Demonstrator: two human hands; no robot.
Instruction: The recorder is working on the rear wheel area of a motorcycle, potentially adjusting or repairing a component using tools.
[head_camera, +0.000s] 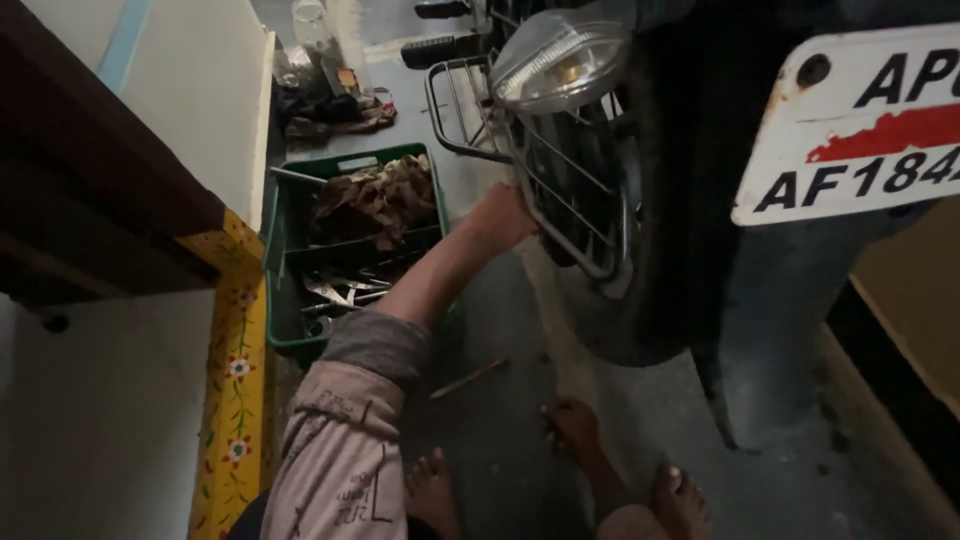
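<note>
At far left a white wall w/ a dark wooden ledge (90, 190) was seen, and below it a yellow post (235, 380) painted w/ small flowers. Next to that a green plastic crate (283, 330) was set on the concrete floor (500, 430), divided into compartments: crumpled brown rags (375, 200) were piled in the far part, metal hand tools (345, 292) incl. pliers-type pieces lay in the near part. A clear plastic bottle (318, 40) stood further back by dark cloth.

The left hand (502, 217) was stretched fwd on a bare forearm, pinkish sleeve pushed up, and was pressed against the chrome wire guard (580, 200) at the vehicle's side. Fingers were tucked behind the bars, so whether they were clenched round a bar could not be told. The guard was seen as a curved grid of thin shiny rods, slightly dulled, fixed just beside the black tyre (640, 300), below a rounded clear lamp lens (555, 62) w/ an amber bulb inside.

A thin stick-like item (468, 379) lay on the floor near the arm. The right hand (572, 425) was rested low on the floor by the tyre base, fingers loose, nothing gripped. Bare feet were visible beside it. At far right a white number plate (860, 120) w/ chipped corners and a red patch was mounted.
</note>
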